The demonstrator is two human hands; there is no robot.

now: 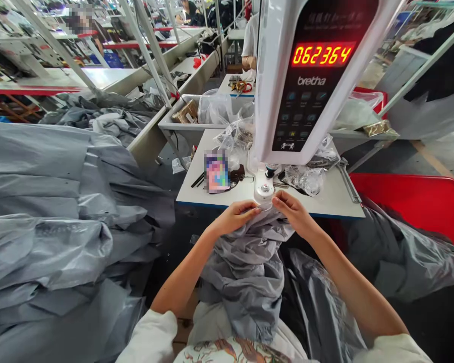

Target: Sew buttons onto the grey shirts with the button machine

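Note:
Grey fabric (249, 262) hangs in folds from the front of a white snap-button machine (310, 85) down over my lap. My left hand (239, 217) pinches the fabric's upper edge just left of the machine's lower die (265, 188). On the other side my right hand (289, 207) grips the same edge between thumb and fingers, close to the die. Above the die is the machine's dark upper punch (270, 170), with a gap between them. A red display on the machine head reads 062364.
Grey fabric is heaped at the left (60, 212). A red bin (408, 201) with grey cloth stands at the right. The white table (196, 189) bears a blurred card-like item (217, 172) and plastic bags (306, 179). A co-worker's arm (249, 50) shows behind the machine.

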